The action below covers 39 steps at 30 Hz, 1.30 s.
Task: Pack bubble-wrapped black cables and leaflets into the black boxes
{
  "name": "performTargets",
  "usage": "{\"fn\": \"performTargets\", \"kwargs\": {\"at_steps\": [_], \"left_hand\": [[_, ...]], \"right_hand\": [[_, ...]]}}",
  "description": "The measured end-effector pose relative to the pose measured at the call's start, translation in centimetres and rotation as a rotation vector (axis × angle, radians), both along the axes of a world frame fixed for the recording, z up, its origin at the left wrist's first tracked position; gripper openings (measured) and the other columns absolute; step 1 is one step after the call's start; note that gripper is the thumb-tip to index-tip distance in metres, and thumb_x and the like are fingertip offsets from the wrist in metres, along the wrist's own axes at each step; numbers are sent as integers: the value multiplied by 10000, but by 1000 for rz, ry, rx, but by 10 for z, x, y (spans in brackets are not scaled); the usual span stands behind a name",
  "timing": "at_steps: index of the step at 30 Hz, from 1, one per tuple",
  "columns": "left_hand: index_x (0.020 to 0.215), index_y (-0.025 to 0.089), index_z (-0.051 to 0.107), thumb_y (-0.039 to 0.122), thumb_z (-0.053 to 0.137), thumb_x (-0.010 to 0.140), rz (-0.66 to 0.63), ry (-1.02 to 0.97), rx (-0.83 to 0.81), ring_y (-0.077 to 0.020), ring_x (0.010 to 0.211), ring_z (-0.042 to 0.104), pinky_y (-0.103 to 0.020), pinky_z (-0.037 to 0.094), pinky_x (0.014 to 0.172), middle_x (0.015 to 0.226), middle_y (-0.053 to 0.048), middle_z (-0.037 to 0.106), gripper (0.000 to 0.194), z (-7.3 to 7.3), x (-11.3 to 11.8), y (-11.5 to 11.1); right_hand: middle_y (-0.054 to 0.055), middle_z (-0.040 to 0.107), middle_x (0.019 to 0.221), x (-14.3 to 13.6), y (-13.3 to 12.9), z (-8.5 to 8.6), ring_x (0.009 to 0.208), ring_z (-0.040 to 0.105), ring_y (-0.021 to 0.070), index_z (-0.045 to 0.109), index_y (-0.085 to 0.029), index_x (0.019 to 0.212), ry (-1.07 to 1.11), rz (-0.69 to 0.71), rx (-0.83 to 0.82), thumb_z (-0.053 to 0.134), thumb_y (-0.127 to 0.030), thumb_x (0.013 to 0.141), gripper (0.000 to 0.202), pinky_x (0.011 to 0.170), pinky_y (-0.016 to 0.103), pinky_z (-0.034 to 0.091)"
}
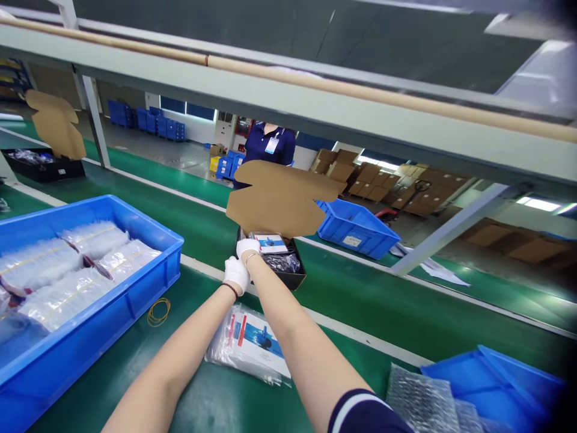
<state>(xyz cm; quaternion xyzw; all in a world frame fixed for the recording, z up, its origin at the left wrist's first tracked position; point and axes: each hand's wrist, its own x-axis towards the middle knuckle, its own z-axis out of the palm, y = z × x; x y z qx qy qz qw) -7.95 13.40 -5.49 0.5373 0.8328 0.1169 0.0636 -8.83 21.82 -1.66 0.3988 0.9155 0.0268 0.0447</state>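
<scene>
1. Evidently, the green surface [198, 409] was arranged for reach: supplies lay on the near side of a pale strip [360, 338], with the black box just beyond it.
2. The blue bin [148, 282] stood at the left, probably to keep its banded bundles [67, 294] handy; the frame edge cut it off.
3. The black box [293, 280] stood ahead, its brown flap [279, 195] upright, presumably to leave the inside accessible. The hands covered its near left part.
4. Bagged leaflets [256, 340] lay flat beneath the arms, likely for easy picking; the right forearm [288, 319] hid one edge, and their number was unclear.
5. The right hand [247, 246], gloved, met the left edge of a printed leaflet [273, 243] in the box, seemingly steadying it; the left hand [237, 274] sat just nearer. Whether their fingers were spread, pressed together or pinching, one could not tell.
6. A dark bagged item [283, 263] beside that leaflet was hard to identify.
7. Rubber bands [157, 323] lay loose near the bin.
</scene>
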Motion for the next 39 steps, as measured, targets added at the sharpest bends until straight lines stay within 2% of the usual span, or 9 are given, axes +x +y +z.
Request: {"fn": "performTargets", "kwargs": {"at_steps": [5, 10, 14, 18, 23, 26, 28, 34, 39], "left_hand": [[1224, 157, 559, 394, 620, 793, -99, 38, 73, -364, 1095, 488, -454, 444, 834, 1225, -181, 545, 497, -2, 10, -6], [1348, 244, 458, 457, 584, 823, -238, 30, 131, -317, 1216, 451, -427, 426, 953, 1457, -119, 369, 580, 5, 7, -17], [1319, 238, 494, 472, 486, 892, -256, -45, 263, -284, 1278, 436, -399, 402, 1018, 1500, -122, 316, 488, 24, -2, -48], [1286, 203, 542, 458, 482, 905, -214, -207, 448, -258, 1283, 450, -384, 377, 1066, 1467, -124, 385, 462, 50, 0, -87], [1240, 197, 583, 449, 487, 907, -246, -216, 535, -224, 1257, 484, -357, 387, 1075, 1410, -95, 471, 429, 74, 8, -121], [1222, 204, 599, 419, 487, 908, -252, -213, 545, -220, 1243, 497, -372, 373, 1091, 1376, -77, 512, 397, 79, 7, -135], [1202, 205, 618, 395, 477, 911, -257, -259, 531, -213, 1235, 503, -371, 366, 1096, 1350, -63, 539, 375, 81, 6, -140], [1126, 284, 678, 406, 522, 868, -501, -633, 305, -194, 1169, 555, -285, 434, 1018, 1218, 36, 638, 325, 80, 46, -137], [1038, 231, 720, 317, 500, 832, -461, -741, 300, -205, 1029, 628, -293, 469, 965, 1091, 10, 699, 314, 77, 78, -136]], "right_hand": [[86, 597, 1124, 25, -2, 26, 959, 604, 193, 575, -141, 1139, -25, -3, -93, 568, -357, 908, 316, 829, 399, 522], [106, 593, 1196, 97, -41, 35, 1122, 544, 212, 551, -189, 1240, 160, -9, -21, 335, -323, 986, 359, 960, 363, 426], [143, 536, 1286, 179, -106, -8, 1184, 493, 291, 485, -182, 1340, 352, -107, 36, 442, -516, 894, 558, 981, 394, 394], [193, 510, 1298, 234, -147, -65, 1155, 525, 348, 282, -150, 1467, 547, -398, -319, 708, -574, 628, 1032, 922, 436, 441], [107, 639, 1131, 248, -146, -85, 1008, 621, 225, 480, -125, 1244, 1001, -459, -674, 649, -412, 679, 655, 875, 318, 473], [34, 652, 806, 251, -140, -77, 772, 614, 208, 552, -190, 841, 867, -441, -522, 576, -409, 743, 241, 716, 314, 466], [12, 589, 680, 255, -138, -67, 675, 566, 199, 476, -217, 720, 809, -442, -399, 482, -453, 816, 254, 652, 312, 433], [81, 605, 773, 264, -142, -20, 745, 569, 227, 463, -228, 755, 1104, -538, -81, 273, -395, 930, 307, 713, 344, 457], [84, 673, 980, 272, -162, 6, 917, 616, 187, 598, -192, 971, 961, -304, -145, 221, -378, 982, 421, 826, 287, 476]]}}
